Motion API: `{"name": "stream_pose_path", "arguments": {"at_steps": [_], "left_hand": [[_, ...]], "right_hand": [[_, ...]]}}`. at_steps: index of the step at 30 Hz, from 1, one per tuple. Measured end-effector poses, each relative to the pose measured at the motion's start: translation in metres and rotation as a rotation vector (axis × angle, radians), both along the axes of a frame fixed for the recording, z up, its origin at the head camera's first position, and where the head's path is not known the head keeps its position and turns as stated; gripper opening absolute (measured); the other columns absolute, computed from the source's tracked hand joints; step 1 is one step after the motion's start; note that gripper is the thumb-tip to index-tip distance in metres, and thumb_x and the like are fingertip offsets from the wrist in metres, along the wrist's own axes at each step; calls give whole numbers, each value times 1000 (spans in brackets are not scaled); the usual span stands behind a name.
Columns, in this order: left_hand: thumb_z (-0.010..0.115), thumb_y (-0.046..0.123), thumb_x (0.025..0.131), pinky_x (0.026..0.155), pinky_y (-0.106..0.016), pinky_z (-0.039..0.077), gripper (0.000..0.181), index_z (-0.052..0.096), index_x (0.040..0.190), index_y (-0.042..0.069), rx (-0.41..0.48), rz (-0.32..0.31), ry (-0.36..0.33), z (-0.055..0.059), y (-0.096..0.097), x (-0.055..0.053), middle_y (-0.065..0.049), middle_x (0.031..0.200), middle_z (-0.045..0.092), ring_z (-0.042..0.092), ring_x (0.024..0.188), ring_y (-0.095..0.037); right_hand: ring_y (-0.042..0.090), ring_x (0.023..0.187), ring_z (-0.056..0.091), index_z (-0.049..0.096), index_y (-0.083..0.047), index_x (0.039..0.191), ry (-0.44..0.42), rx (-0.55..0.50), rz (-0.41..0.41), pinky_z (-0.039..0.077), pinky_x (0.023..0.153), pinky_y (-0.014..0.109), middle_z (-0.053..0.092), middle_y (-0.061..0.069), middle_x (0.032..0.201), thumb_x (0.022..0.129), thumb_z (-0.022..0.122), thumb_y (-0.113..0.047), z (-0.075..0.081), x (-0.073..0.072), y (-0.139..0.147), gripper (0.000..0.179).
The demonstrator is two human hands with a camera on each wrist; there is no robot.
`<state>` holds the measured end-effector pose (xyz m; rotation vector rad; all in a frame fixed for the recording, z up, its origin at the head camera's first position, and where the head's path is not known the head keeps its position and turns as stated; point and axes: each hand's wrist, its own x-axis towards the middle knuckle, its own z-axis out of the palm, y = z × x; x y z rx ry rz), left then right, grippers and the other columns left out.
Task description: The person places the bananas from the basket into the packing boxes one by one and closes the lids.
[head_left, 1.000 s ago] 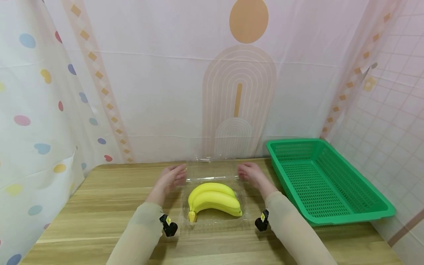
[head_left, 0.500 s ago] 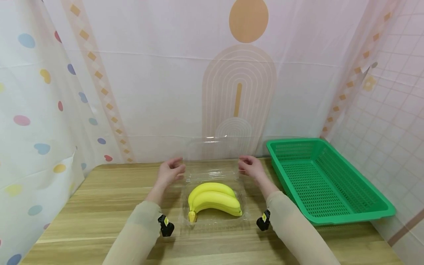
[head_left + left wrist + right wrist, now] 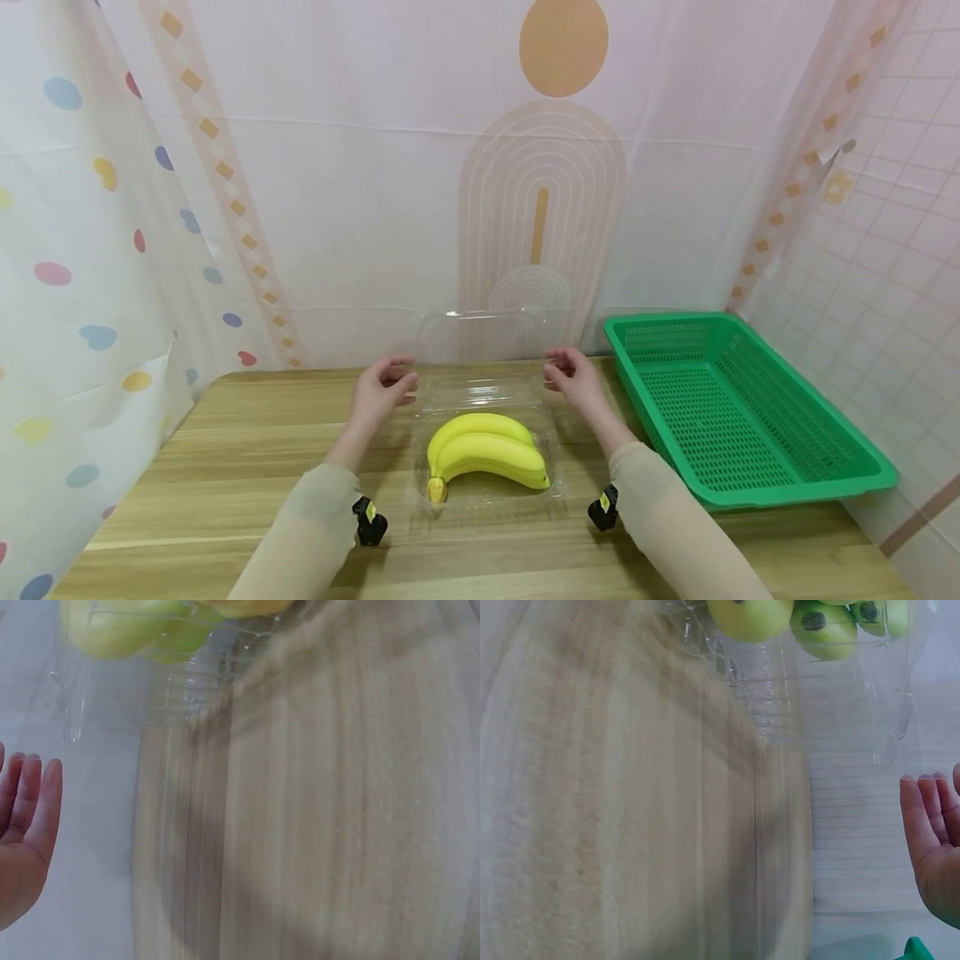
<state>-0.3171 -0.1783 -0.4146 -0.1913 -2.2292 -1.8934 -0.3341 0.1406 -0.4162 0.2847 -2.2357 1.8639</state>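
A pale curtain with printed shapes hung behind the wooden tabletop, which carried a basket and a container. The green basket, having many small holes in its walls and floor, rested at the person's right side, and the right arm came between it and the container. The clear plastic container was placed near the middle, and its lid stood raised at the far side. In the container's base lay the bunch of yellow bananas, with its stem near the front left corner. The left hand and the right hand were just beside the lid, one at each side. Their fingers were released and gently bent; whether they touched the plastic, I could not tell. Each wrist carried a small black device.
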Motion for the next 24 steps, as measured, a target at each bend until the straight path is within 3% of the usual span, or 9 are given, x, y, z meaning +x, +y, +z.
{"name": "stream_pose_path", "arguments": {"at_steps": [5, 15, 19, 24], "left_hand": [[64, -3, 94, 70, -33, 62, 23, 60, 117, -7, -14, 4, 56, -2, -1, 3, -25, 99, 64, 66, 81, -17], [64, -11, 90, 74, -39, 62, 15, 61, 105, -9, -25, -31, 158, -6, -3, 10, -25, 95, 63, 64, 81, -15], [65, -14, 88, 74, -44, 61, 14, 62, 101, -9, -75, -45, 215, 2, -1, 22, -27, 93, 63, 66, 82, -23], [64, -16, 87, 73, -31, 61, 11, 62, 97, -11, -176, -43, 270, 14, 1, 36, -27, 90, 64, 65, 84, -35]], "right_hand": [[19, 82, 59, 56, 13, 115, 55, -15, 22, 61, 76, 33, 59, 18, 95, 94, 58, 11, 0, 4, 1, 21], [16, 82, 58, 54, 11, 102, 126, -5, 91, 61, 76, 30, 54, 16, 94, 91, 60, 15, -4, 12, 9, 13], [13, 81, 59, 52, 12, 98, 198, -7, 133, 60, 75, 28, 53, 17, 92, 89, 60, 18, -8, 13, 12, 13], [13, 82, 60, 53, 12, 96, 235, 4, 165, 60, 76, 28, 55, 20, 90, 87, 62, 19, -11, 14, 15, 14]]}}
